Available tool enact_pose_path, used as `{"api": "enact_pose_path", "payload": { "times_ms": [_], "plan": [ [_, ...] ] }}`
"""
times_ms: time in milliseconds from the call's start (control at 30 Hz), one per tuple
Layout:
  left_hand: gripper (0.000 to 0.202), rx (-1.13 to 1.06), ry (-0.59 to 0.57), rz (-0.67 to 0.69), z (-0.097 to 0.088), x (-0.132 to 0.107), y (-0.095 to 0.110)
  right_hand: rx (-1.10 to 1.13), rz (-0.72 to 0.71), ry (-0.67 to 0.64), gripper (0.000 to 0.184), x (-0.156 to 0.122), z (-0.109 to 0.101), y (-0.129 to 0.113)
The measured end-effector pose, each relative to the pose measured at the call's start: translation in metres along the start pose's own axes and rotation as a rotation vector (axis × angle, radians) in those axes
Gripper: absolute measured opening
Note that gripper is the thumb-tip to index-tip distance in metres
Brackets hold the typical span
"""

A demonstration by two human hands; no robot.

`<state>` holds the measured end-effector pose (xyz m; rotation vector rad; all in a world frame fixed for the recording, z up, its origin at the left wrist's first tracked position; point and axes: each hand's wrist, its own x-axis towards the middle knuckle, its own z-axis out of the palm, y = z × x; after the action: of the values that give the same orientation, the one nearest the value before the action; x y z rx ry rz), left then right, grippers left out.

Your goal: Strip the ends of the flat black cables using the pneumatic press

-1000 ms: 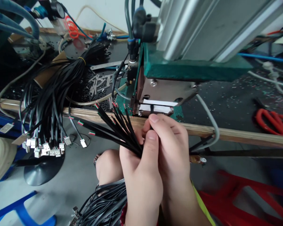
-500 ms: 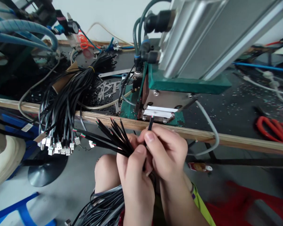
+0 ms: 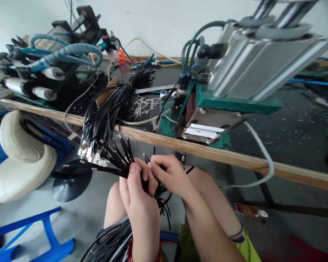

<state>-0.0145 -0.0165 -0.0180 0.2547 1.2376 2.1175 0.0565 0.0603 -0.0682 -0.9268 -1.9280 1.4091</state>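
Watching through the head camera, noon at the top and the hands at centre, I see the left hand (image 3: pixel 140 203) closed around a fan of black cables (image 3: pixel 113 156), tips toward 10 o'clock. The right hand (image 3: pixel 172 174) has a narrow grip: it pinches a single cable (image 3: pixel 145 157) just beside the left hand, the tip poking out toward 11 o'clock.

What could go wrong, I judge, starts at that pinch: so little shows beyond it that a slight roll of the thumb might bend the tip. If the left grip slackened, the fan could slide out of order. Its tips overlap, in my view, the metal plugs (image 3: pixel 98 160) of the hanging bundle (image 3: pixel 109 105); whether they touch I cannot tell, but a sweep that way might snag them.

As for edges, the table (image 3: pixel 142 137) crosses at noon and could catch knuckles raised fast. The machine (image 3: pixel 243 69) stands at 2 o'clock. I judge the widest swing to lie toward 3 o'clock, above the right thigh (image 3: pixel 207 185), bounded by the pale hose (image 3: pixel 268 157); at 7 o'clock, loose cables (image 3: pixel 112 240) limit the room.
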Motion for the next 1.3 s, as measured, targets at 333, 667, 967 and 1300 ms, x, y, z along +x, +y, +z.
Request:
{"api": "enact_pose_path", "payload": {
  "times_ms": [333, 667, 967, 1300],
  "plan": [
    [0.024, 0.191, -0.027, 0.048, -0.022, 0.006, -0.005, -0.205, 0.046, 0.446, 0.046, 0.026, 0.053, 0.065],
    [0.021, 0.293, -0.089, 0.042, -0.015, 0.002, -0.004, 0.132, -0.392, 0.642, 0.043, 0.004, 0.033, 0.027],
    [0.041, 0.188, -0.328, -0.073, 0.001, -0.012, -0.013, 0.548, -0.278, 0.684, 0.029, -0.018, 0.003, -0.029],
    [0.05, 0.087, -0.389, -0.164, 0.023, -0.025, -0.024, 0.599, -0.205, 0.759, 0.049, -0.018, -0.014, -0.029]
  ]
}}
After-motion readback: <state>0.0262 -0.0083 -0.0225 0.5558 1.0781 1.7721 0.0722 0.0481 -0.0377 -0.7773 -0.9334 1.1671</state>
